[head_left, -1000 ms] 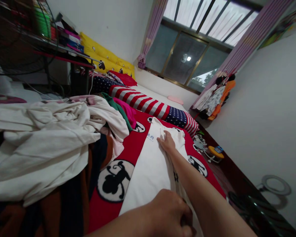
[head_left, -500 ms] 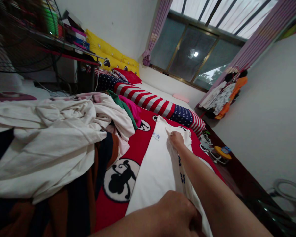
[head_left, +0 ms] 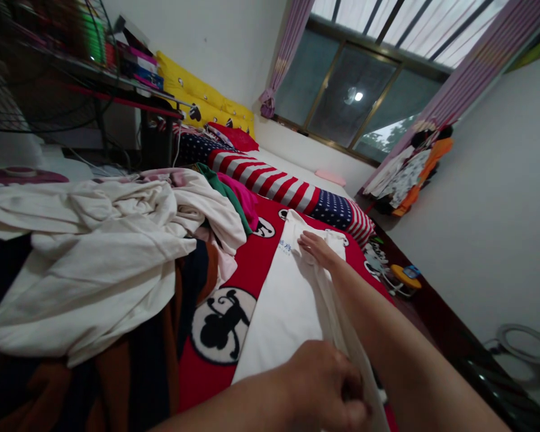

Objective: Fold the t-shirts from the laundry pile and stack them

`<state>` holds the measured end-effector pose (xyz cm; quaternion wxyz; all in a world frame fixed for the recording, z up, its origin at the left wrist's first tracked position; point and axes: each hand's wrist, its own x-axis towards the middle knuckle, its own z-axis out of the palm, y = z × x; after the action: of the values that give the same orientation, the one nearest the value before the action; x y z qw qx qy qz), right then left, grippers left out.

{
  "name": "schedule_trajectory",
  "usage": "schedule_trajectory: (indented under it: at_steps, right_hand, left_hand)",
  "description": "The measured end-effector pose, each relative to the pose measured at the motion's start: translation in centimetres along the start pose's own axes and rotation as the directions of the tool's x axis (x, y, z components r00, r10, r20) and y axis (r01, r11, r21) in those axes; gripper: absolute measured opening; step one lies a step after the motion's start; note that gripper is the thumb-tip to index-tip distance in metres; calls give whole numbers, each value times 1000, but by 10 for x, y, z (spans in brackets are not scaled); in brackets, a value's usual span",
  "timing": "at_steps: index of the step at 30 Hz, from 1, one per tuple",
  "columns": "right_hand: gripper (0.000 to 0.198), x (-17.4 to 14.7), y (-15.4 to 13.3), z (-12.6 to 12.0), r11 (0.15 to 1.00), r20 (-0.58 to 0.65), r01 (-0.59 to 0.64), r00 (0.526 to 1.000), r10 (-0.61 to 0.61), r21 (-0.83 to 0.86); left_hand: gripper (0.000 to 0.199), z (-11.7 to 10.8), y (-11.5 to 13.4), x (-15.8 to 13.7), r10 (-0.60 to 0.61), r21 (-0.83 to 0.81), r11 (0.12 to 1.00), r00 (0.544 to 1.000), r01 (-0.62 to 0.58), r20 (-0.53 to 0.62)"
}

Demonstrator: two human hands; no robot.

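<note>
A white T-shirt [head_left: 279, 312] with small blue print near its far end lies lengthwise on the red blanket, its right side folded over toward the middle. My right hand [head_left: 317, 247] rests on the folded-over cloth beside the print, fingers stretched out. Close to me, my left hand [head_left: 321, 378] is closed on the near part of the shirt, fingers curled at the fold. My right forearm covers part of the shirt's right side.
A heap of clothes with a large white garment [head_left: 108, 264] on top lies at left on the red blanket [head_left: 247, 276]. Beyond is a flag-patterned bedspread [head_left: 270, 180]. A fan [head_left: 40, 78] stands at upper left, a yellow stool [head_left: 405, 277] at right.
My right hand has moved slightly left, bringing the shirt's edge over, and its fingers have gone from pinching to stretched out. My left hand stays close to the same place.
</note>
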<state>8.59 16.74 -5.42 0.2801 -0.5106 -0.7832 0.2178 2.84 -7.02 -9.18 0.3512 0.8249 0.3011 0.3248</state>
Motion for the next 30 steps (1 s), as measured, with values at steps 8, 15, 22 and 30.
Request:
schedule_trajectory:
  at_steps: [8, 15, 22, 30]
  right_hand:
    - [37, -129, 0, -49, 967, -108, -50, 991, 79, 249]
    - [27, -260, -22, -51, 982, 11, -77, 997, 76, 175]
    - [23, -314, -58, -37, 999, 165, 22, 986, -28, 39]
    - [20, -334, -61, -30, 984, 243, 177, 955, -170, -7]
  left_hand:
    - [18, -6, 6, 1, -100, -13, 995, 968, 100, -231]
    - [18, -5, -6, 1, -196, -49, 978, 816, 202, -544]
    - [43, -18, -19, 17, -498, -318, 862, 773, 394, -394]
    - [66, -68, -23, 78, -606, -444, 772, 738, 455, -297]
